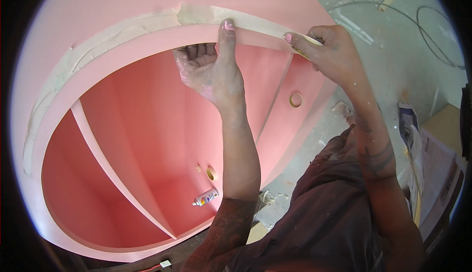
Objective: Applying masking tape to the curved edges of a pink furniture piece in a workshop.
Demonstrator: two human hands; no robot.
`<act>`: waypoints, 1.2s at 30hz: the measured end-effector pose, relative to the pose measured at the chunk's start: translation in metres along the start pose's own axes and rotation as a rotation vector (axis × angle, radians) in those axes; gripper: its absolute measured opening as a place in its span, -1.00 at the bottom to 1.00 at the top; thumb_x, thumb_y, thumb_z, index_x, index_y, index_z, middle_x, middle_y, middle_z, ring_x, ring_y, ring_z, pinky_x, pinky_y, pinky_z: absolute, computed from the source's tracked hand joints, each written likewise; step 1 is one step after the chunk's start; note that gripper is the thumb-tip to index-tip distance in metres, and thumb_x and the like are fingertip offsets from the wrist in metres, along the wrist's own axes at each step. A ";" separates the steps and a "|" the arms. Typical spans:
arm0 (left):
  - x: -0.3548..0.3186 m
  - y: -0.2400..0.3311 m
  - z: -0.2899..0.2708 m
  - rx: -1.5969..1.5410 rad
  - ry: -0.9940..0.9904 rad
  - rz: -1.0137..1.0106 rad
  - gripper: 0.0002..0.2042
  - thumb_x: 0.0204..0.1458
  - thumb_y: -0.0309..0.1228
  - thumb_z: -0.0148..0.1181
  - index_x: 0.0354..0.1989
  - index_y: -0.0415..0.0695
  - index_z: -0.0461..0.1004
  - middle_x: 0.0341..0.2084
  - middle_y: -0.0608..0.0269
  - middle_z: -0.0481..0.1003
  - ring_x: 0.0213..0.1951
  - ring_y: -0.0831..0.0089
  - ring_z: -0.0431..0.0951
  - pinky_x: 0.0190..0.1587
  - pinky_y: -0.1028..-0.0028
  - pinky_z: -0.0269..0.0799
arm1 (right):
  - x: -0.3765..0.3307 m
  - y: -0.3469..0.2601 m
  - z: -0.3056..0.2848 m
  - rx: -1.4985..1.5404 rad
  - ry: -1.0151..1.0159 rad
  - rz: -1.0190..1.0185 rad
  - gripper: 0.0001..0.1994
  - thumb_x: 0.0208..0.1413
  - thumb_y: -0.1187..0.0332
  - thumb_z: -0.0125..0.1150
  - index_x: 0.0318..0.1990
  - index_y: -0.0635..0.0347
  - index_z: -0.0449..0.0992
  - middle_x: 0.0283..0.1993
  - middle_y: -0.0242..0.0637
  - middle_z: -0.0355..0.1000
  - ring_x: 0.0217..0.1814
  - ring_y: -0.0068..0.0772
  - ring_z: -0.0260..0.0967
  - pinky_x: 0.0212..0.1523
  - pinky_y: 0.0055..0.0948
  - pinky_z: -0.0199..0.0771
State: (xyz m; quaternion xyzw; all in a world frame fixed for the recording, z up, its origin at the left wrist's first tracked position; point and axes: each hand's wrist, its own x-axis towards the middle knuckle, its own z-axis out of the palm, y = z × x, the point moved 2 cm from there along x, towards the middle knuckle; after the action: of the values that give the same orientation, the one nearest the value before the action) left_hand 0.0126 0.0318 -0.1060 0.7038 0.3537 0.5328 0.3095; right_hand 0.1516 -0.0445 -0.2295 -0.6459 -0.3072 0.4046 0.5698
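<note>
Running along the pink rim, the pale, translucent, wrinkled tape curves lengthwise from lower left to upper right, toward your right hand, clamped on its end. Your left hand has thumb and fingers apart, thumb over the tape. Your grip partly hides the right end.

2 bare arms reaching forward. Left forearm goes pretty much straight up, and the left hand has its palm showing, thumb sticking up, fingers half curled, pink smudges on the skin. Right forearm leans inward with some dark markings, right hand is pinching, thumb pointing leftward.
</note>
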 end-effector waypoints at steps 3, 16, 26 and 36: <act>-0.001 0.000 0.002 -0.019 0.008 0.020 -0.41 -0.01 -0.75 0.43 0.22 -0.38 0.31 0.09 -0.02 0.46 0.12 0.29 0.55 0.16 0.32 0.59 | 0.006 0.000 0.002 -0.014 -0.003 -0.010 -0.41 0.04 -0.11 0.43 -0.65 0.32 0.47 -0.77 -0.28 0.24 -0.70 -0.41 0.18 -0.58 -0.29 0.24; 0.002 -0.001 0.002 -0.098 0.053 -0.082 -0.46 0.01 -0.74 0.42 0.18 -0.38 0.37 0.01 0.03 0.53 0.05 0.35 0.58 0.18 0.32 0.57 | 0.015 0.000 0.002 -0.031 -0.020 -0.002 -0.42 0.06 -0.13 0.40 -0.57 0.33 0.57 -0.73 -0.24 0.35 -0.69 -0.40 0.31 -0.54 -0.32 0.35; -0.003 0.000 0.009 -0.111 0.058 -0.081 -0.45 -0.01 -0.77 0.42 0.18 -0.40 0.37 -0.01 0.07 0.53 0.04 0.38 0.59 0.17 0.38 0.56 | 0.009 0.002 -0.007 0.032 0.008 -0.034 -0.46 0.04 -0.07 0.47 -0.58 0.33 0.58 -0.75 -0.26 0.32 -0.69 -0.45 0.30 -0.58 -0.35 0.31; -0.003 0.002 0.009 -0.093 0.066 -0.079 -0.47 0.00 -0.79 0.40 0.17 -0.41 0.37 -0.01 0.04 0.54 0.03 0.38 0.60 0.17 0.38 0.56 | 0.011 0.001 -0.002 -0.003 -0.005 -0.002 -0.46 0.06 -0.07 0.45 -0.56 0.34 0.60 -0.76 -0.24 0.34 -0.70 -0.41 0.30 -0.57 -0.30 0.32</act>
State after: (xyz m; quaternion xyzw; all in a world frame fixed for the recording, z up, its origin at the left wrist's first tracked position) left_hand 0.0209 0.0272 -0.1083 0.6560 0.3661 0.5590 0.3510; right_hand 0.1587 -0.0365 -0.2323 -0.6455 -0.3098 0.4051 0.5685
